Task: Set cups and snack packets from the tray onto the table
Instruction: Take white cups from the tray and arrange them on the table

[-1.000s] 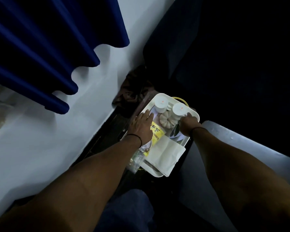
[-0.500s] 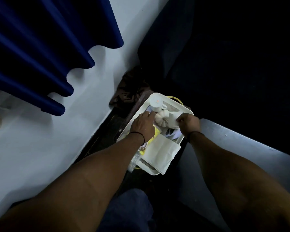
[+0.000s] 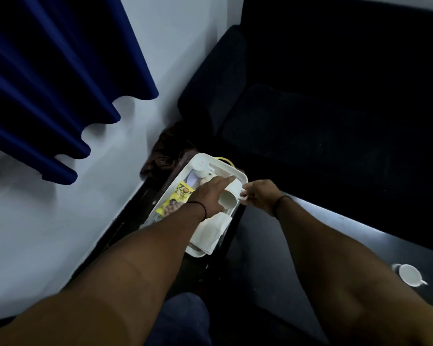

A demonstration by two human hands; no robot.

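A white tray (image 3: 238,172) sits low between the wall and the dark table. My right hand (image 3: 259,194) pinches the handle of a white cup (image 3: 231,196), which is lifted and tipped on its side over the tray's right rim. My left hand (image 3: 209,196) reaches across the tray, fingers stretched out, resting against that cup. A second white cup (image 3: 201,166) stands upside down at the tray's far end. A yellow snack packet (image 3: 176,199) lies along the tray's left side. A folded white napkin (image 3: 210,233) covers the near end.
A white cup (image 3: 410,274) stands on the dark table (image 3: 323,231) at the lower right. A dark sofa (image 3: 323,108) fills the far right. A white wall and a blue curtain (image 3: 48,83) are on the left. A brown cloth (image 3: 165,151) lies behind the tray.
My right hand has lifted the near cup off the tray floor and tipped it sideways. My left hand has slid from the snack packet toward the cup, uncovering the packet.
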